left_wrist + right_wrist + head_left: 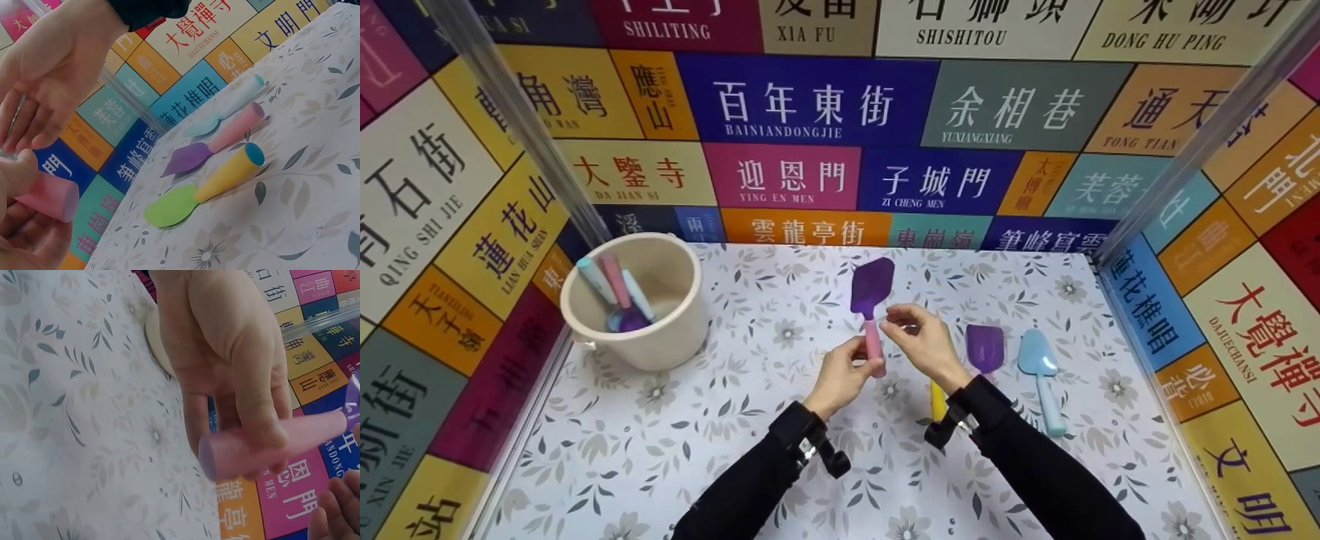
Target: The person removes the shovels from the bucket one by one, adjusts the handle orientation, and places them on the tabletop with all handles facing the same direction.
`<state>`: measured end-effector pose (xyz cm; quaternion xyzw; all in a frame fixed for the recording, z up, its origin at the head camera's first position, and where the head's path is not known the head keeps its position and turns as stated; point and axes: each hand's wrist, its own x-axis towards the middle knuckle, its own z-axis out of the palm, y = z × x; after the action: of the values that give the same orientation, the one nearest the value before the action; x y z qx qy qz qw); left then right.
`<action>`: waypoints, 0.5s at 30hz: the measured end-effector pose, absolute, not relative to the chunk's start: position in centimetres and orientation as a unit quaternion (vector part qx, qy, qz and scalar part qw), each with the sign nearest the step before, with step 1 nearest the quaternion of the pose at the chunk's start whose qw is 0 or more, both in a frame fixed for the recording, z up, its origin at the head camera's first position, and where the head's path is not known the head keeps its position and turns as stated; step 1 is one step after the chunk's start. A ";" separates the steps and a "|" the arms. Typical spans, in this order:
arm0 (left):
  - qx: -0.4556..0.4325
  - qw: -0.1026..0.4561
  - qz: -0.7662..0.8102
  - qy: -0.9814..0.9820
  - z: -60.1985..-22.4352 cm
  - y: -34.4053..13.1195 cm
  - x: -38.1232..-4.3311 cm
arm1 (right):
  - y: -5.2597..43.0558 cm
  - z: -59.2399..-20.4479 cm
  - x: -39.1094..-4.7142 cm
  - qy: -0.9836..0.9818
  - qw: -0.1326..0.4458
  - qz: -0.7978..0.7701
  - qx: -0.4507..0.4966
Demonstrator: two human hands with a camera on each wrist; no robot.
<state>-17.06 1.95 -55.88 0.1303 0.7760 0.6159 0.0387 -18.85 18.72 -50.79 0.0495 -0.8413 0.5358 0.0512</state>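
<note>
My left hand [842, 377] grips the pink handle of a spatula with a purple blade [873, 285], held blade up above the table; the right wrist view shows this left hand [230, 354] with its thumb on the pink handle [253, 445]. Beside the spatula's neck is my right hand [926, 341], fingers loosely bent and apart from it. In the left wrist view the right hand [62, 67] hangs over the handle end [56, 197], holding nothing. Only its fingertips [340, 509] show in the right wrist view.
A cream bucket [660, 349] with several utensils stands at the left. On the right lie a light blue spatula [1039, 360], a purple-bladed one [985, 346] and a green one [171, 205] with a yellow handle. Sign-printed walls [817, 97] enclose the flower-patterned table [607, 450].
</note>
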 end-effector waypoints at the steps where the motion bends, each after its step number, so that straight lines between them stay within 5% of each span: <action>1: 0.128 0.040 0.613 0.779 -55.9 2.1 -17.0 | 18.5 -50.9 -18.8 -0.838 0.048 0.542 0.048; 15: 0.109 0.039 0.595 0.796 -56.3 3.6 -16.4 | 16.8 -51.4 -18.5 -0.852 0.085 0.515 0.025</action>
<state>-16.45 3.61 -56.25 0.1088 0.7955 0.5948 0.0391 -18.54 16.79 -51.38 0.0247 -0.8525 0.5152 0.0853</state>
